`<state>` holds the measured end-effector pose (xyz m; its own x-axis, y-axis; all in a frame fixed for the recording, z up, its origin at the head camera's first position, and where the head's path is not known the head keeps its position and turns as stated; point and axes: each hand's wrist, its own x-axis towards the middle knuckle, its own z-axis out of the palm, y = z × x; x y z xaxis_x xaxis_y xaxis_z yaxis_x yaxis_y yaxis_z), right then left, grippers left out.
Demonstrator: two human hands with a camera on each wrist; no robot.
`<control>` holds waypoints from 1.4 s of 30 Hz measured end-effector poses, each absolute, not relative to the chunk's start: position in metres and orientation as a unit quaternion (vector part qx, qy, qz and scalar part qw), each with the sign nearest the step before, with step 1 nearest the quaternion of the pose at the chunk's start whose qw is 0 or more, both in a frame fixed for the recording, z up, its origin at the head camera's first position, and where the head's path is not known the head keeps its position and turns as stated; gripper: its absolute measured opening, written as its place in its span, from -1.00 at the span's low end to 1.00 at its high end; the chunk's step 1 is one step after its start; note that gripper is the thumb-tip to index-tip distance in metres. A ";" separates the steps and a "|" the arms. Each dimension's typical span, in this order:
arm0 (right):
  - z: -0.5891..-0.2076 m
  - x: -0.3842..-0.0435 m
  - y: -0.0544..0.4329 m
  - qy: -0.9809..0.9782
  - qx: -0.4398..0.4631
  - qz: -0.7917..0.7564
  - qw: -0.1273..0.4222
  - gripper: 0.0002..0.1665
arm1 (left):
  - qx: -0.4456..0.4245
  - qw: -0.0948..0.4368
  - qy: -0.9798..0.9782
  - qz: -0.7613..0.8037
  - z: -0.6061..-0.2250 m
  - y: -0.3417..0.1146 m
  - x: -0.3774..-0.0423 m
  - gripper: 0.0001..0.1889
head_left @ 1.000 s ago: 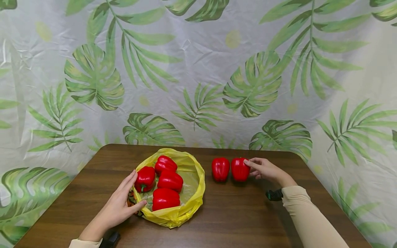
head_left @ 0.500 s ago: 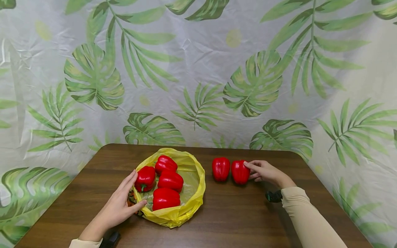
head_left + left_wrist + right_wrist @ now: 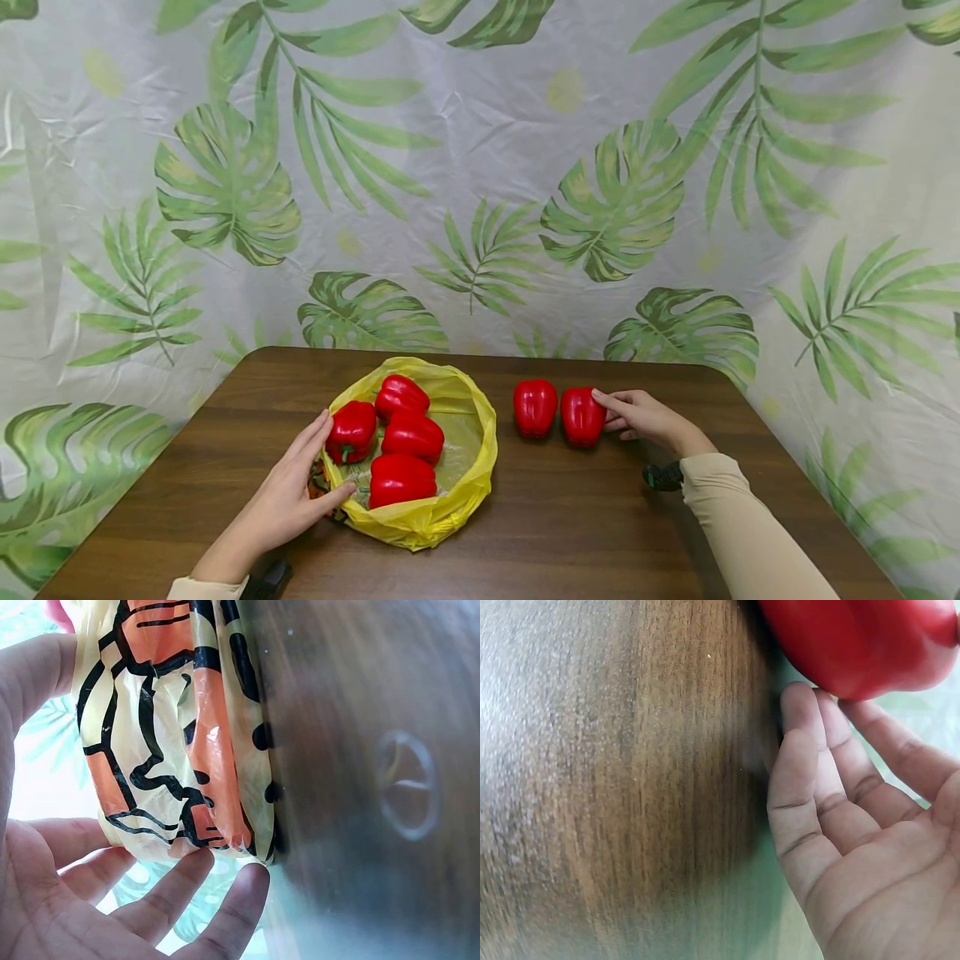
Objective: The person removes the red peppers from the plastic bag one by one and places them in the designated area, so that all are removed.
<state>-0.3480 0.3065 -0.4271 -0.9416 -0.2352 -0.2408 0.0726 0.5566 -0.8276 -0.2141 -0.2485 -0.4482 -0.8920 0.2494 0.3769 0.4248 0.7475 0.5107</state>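
In the head view my left hand [image 3: 281, 496] lies along the left side of a yellow plastic bag [image 3: 468, 483] with a rolled-open rim. Its fingers are spread and fairly straight, touching the bag's printed side [image 3: 172, 735]. Several red bell peppers [image 3: 401, 482] lie inside the bag. To the right, my right hand [image 3: 648, 418] pinches the upper right side of another bell pepper [image 3: 582, 418], which stands on the table. The right wrist view shows the index fingertip against this pepper [image 3: 862, 645] and the lower fingers bent beside it. One more bell pepper [image 3: 535, 408] stands just left of it.
The brown wooden table [image 3: 570, 533] has rounded far corners. A leaf-patterned curtain [image 3: 480, 167] hangs right behind its far edge. Black straps with devices sit at both wrists.
The pepper at my right hand has shifted slightly toward me, and the hand has moved with it. My left hand and the bag have stayed in place.
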 end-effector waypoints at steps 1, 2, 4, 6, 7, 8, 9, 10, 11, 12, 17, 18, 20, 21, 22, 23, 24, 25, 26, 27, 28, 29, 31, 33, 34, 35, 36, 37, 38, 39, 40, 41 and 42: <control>-0.427 -0.348 0.307 0.866 -0.047 -0.469 0.165 -0.05 | -0.183 0.144 -0.923 -0.305 -0.448 -0.249 -0.214 0.06; -0.427 -0.348 0.307 0.865 -0.048 -0.471 0.165 -0.05 | -0.182 0.144 -0.923 -0.306 -0.448 -0.249 -0.214 0.06; -0.426 -0.348 0.307 0.864 -0.049 -0.473 0.166 -0.05 | -0.182 0.146 -0.923 -0.307 -0.448 -0.249 -0.214 0.06; -0.425 -0.347 0.307 0.864 -0.051 -0.473 0.166 -0.06 | -0.183 0.147 -0.922 -0.307 -0.448 -0.249 -0.214 0.06; -0.424 -0.347 0.307 0.864 -0.054 -0.472 0.167 -0.05 | -0.183 0.147 -0.922 -0.308 -0.448 -0.249 -0.214 0.06; -0.424 -0.347 0.307 0.864 -0.055 -0.472 0.166 -0.05 | -0.183 0.147 -0.922 -0.308 -0.448 -0.249 -0.214 0.06; -0.423 -0.346 0.307 0.864 -0.056 -0.472 0.166 -0.05 | -0.183 0.147 -0.922 -0.308 -0.448 -0.249 -0.214 0.06; -0.423 -0.346 0.307 0.864 -0.057 -0.472 0.166 -0.06 | -0.183 0.147 -0.922 -0.309 -0.448 -0.249 -0.213 0.07; -0.422 -0.345 0.307 0.865 -0.059 -0.471 0.164 -0.06 | -0.183 0.146 -0.922 -0.309 -0.447 -0.249 -0.213 0.06; -0.422 -0.345 0.307 0.866 -0.060 -0.469 0.162 -0.07 | -0.183 0.146 -0.921 -0.310 -0.447 -0.249 -0.213 0.06; -0.419 -0.344 0.307 0.874 -0.055 -0.462 0.142 -0.09 | -0.183 0.145 -0.919 -0.317 -0.446 -0.249 -0.213 0.06; -0.418 -0.344 0.307 0.876 -0.054 -0.458 0.137 -0.09 | -0.184 0.145 -0.919 -0.318 -0.446 -0.249 -0.213 0.06; -0.416 -0.345 0.308 0.882 -0.053 -0.451 0.125 -0.09 | -0.184 0.145 -0.918 -0.319 -0.446 -0.249 -0.213 0.06; -0.415 -0.345 0.308 0.886 -0.051 -0.446 0.117 -0.09 | -0.184 0.145 -0.918 -0.319 -0.446 -0.249 -0.213 0.06; -0.415 -0.346 0.308 0.891 -0.051 -0.439 0.107 -0.09 | -0.184 0.145 -0.918 -0.319 -0.446 -0.249 -0.214 0.06; -0.414 -0.347 0.308 0.896 -0.051 -0.431 0.095 -0.10 | -0.184 0.145 -0.919 -0.319 -0.445 -0.249 -0.213 0.06; -0.413 -0.348 0.308 0.902 -0.050 -0.422 0.080 -0.11 | -0.184 0.144 -0.919 -0.318 -0.445 -0.249 -0.213 0.06; -0.412 -0.348 0.309 0.907 -0.047 -0.414 0.063 -0.11 | -0.183 0.143 -0.919 -0.318 -0.445 -0.249 -0.213 0.05; -0.411 -0.349 0.309 0.912 -0.044 -0.406 0.046 -0.12 | -0.183 0.143 -0.919 -0.318 -0.445 -0.249 -0.213 0.05; -0.409 -0.349 0.308 0.915 -0.039 -0.400 0.028 -0.12 | -0.182 0.143 -0.920 -0.317 -0.445 -0.249 -0.213 0.05; -0.407 -0.350 0.308 0.918 -0.036 -0.396 0.010 -0.12 | -0.182 0.143 -0.920 -0.317 -0.445 -0.249 -0.213 0.05; -0.405 -0.350 0.307 0.918 -0.031 -0.395 -0.007 -0.13 | -0.181 0.143 -0.920 -0.316 -0.444 -0.249 -0.213 0.05; -0.401 -0.350 0.305 0.916 -0.029 -0.399 -0.035 -0.13 | -0.181 0.143 -0.920 -0.316 -0.444 -0.249 -0.213 0.05; -0.395 -0.350 0.300 0.912 -0.033 -0.405 -0.053 -0.15 | -0.181 0.144 -0.920 -0.316 -0.445 -0.249 -0.213 0.05; -0.393 -0.350 0.297 0.909 -0.036 -0.410 -0.059 -0.16 | -0.182 0.144 -0.920 -0.316 -0.445 -0.249 -0.213 0.04; -0.390 -0.349 0.294 0.907 -0.038 -0.414 -0.062 -0.18 | -0.182 0.145 -0.920 -0.316 -0.445 -0.250 -0.213 0.04; -0.387 -0.349 0.291 0.906 -0.042 -0.416 -0.063 -0.18 | -0.183 0.145 -0.920 -0.316 -0.446 -0.250 -0.213 0.03; -0.384 -0.348 0.287 0.905 -0.044 -0.418 -0.063 -0.19 | -0.183 0.145 -0.920 -0.315 -0.446 -0.250 -0.213 0.03; -0.381 -0.348 0.284 0.904 -0.048 -0.420 -0.063 -0.20 | -0.184 0.145 -0.920 -0.315 -0.446 -0.250 -0.213 0.02; -0.378 -0.347 0.280 0.903 -0.051 -0.421 -0.062 -0.19 | -0.184 0.145 -0.920 -0.314 -0.446 -0.250 -0.213 0.02; -0.376 -0.347 0.277 0.903 -0.053 -0.422 -0.063 -0.20 | -0.184 0.145 -0.920 -0.313 -0.446 -0.250 -0.213 0.02; -0.373 -0.346 0.273 0.904 -0.057 -0.419 -0.062 -0.20 | -0.184 0.144 -0.921 -0.313 -0.446 -0.250 -0.213 0.01; -0.371 -0.346 0.270 0.904 -0.062 -0.418 -0.063 -0.20 | -0.183 0.144 -0.921 -0.312 -0.446 -0.250 -0.213 0.01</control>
